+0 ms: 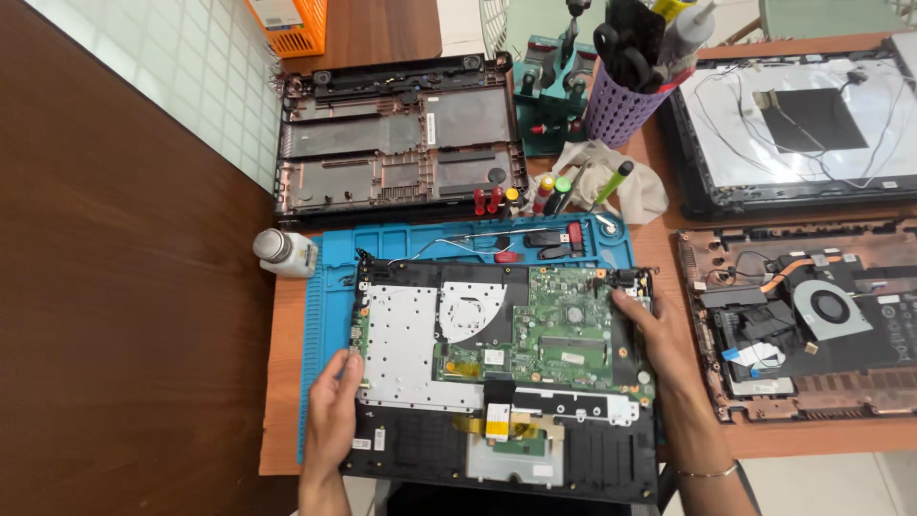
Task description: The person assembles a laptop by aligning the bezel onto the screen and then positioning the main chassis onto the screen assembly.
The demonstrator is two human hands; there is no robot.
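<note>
An opened laptop base (420, 449) lies on a blue work mat (330, 277), its green circuit board (554, 325) and silver metal shield (401, 339) exposed. My left hand (332, 411) grips the left edge of the laptop base, fingers touching the shield. Along the right edge rests my right hand (650, 330), fingers at the circuit board's right corner; a thin bangle sits on that wrist.
A dark bottom cover (401, 143) lies behind the mat. A white bottle (284, 252) stands left of the mat. Screwdrivers (554, 191) and a purple tool holder (621, 105) sit behind. Another opened laptop with a fan (826, 306) and a screen lid (802, 124) lie right.
</note>
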